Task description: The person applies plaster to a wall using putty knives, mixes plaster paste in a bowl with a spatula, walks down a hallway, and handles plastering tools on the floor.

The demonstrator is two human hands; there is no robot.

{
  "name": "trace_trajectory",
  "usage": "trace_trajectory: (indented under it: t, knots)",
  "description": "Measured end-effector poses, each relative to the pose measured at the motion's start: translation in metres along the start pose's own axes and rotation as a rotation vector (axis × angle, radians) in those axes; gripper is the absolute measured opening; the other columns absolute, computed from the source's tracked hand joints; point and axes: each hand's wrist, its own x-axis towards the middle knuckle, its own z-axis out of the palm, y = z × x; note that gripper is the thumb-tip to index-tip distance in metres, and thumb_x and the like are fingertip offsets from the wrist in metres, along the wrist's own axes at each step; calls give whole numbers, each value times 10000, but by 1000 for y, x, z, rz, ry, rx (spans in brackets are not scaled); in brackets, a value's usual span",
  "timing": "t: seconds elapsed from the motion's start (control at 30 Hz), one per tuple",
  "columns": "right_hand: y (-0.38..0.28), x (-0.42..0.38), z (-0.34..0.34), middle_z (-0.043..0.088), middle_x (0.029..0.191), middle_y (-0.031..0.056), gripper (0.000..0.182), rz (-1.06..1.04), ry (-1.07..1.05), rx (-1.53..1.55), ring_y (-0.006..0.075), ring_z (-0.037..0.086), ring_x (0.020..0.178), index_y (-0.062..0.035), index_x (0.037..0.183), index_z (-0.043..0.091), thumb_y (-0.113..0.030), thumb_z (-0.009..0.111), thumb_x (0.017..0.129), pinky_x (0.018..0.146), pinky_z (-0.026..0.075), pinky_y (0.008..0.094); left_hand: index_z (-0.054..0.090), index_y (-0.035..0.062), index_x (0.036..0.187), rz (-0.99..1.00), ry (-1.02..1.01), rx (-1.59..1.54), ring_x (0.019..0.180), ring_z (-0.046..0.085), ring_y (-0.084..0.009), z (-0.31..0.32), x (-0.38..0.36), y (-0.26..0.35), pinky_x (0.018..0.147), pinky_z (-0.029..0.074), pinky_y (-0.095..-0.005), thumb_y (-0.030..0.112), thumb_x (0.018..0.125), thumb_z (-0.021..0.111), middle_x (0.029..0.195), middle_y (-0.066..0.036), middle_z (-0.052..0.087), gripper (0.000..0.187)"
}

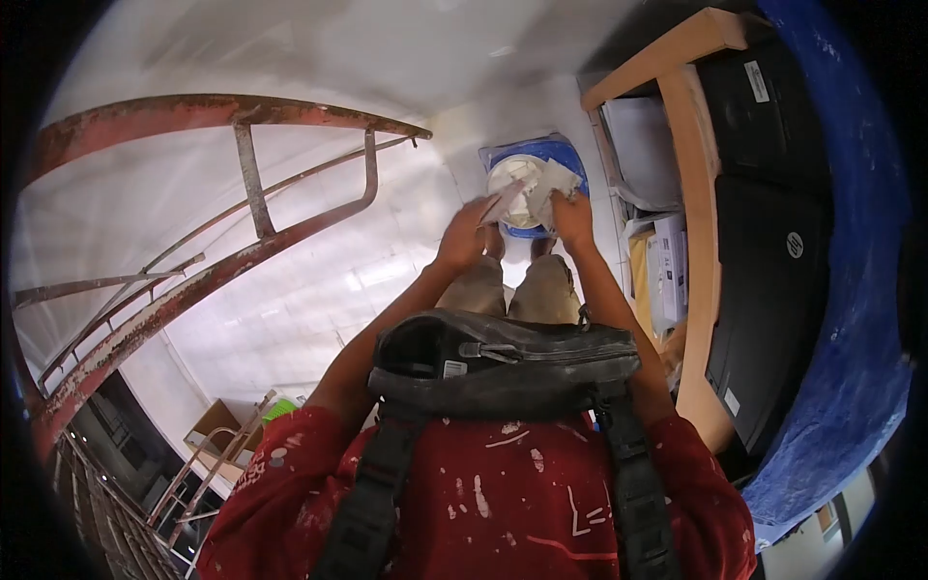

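Note:
My left hand [465, 232] is closed around a putty knife, its thin blade [501, 202] slanting over the bucket. In my right hand [572, 218] is a second, broader putty knife [554, 184], coated with pale filler. Both blades are close together above a round bucket [495, 182] of whitish filler. Their handles are mostly hidden by my fingers. Blue plastic sheeting [564, 152] lies around and under the bucket, which stands on the floor just beyond my feet.
A rusty red metal scaffold frame [256, 184] stands on the left. To the right are a wooden shelf [704, 193] with papers [667, 266], black HP boxes [773, 261] and a blue cover [860, 271]. A black chest bag [503, 372] hangs in front of me.

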Motion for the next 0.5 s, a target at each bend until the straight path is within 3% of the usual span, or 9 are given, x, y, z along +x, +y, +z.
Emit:
trace_trajectory:
  t: [0.03, 0.13, 0.17, 0.27, 0.37, 0.47, 0.5]
  knots:
    - [1, -7, -2, 703, 917, 168, 386, 90, 0, 240, 288, 690, 814, 77, 1165, 598, -163, 615, 862, 719, 538, 397, 526, 74, 1338, 194, 102, 280, 1195, 542, -315, -6, 1, 10, 917, 448, -393, -9, 815, 495, 1235, -135, 597, 531]
    - [-32, -45, 5, 682, 1025, 109, 369, 279, -76, 443, 202, 671, 874, 53, 1216, 588, -123, 612, 892, 734, 551, 368, 483, 163, 1414, 156, -15, 544, 1346, 386, -315, -15, 1, 18, 1034, 343, -440, 178, 774, 630, 1440, -132, 449, 657]
    - [-40, -55, 10, 649, 1137, 110, 368, 306, -121, 625, 221, 666, 948, 38, 1245, 563, -55, 613, 893, 782, 557, 355, 484, 163, 1410, 160, -16, 682, 1369, 360, -287, -13, 3, 18, 1045, 321, -427, 175, 772, 639, 1454, -121, 436, 657]
    - [-44, -66, 22, 654, 1118, 106, 341, 231, -125, 657, 230, 661, 985, 30, 1243, 549, -54, 594, 915, 842, 548, 345, 456, 122, 1421, 206, 78, 575, 1331, 412, -311, -22, 0, 24, 1024, 359, -447, 131, 778, 620, 1407, -157, 473, 664]
    - [-39, -60, 25, 645, 1152, 113, 337, 244, -154, 776, 227, 645, 1024, 27, 1251, 551, -12, 546, 917, 874, 536, 359, 427, 73, 1423, 23, 579, 59, 1288, 473, -289, -27, -3, 31, 1008, 403, -461, 126, 863, 572, 1370, -163, 505, 581]
    - [-41, -63, 28, 647, 1150, 108, 347, 277, -173, 814, 222, 644, 1015, 15, 1259, 553, -21, 544, 914, 875, 532, 355, 416, 35, 1407, -529, 126, -1371, 1249, 516, -260, -25, -22, -11, 1007, 434, -446, 185, 954, 502, 1350, -158, 523, 485]
    - [-42, -66, 29, 648, 1150, 105, 351, 289, -178, 813, 219, 643, 1012, 10, 1262, 554, -28, 547, 913, 873, 531, 352, 436, 47, 1376, -555, 113, -1421, 1236, 526, -222, -17, -31, -10, 1016, 437, -418, 252, 1005, 450, 1312, -129, 545, 425]
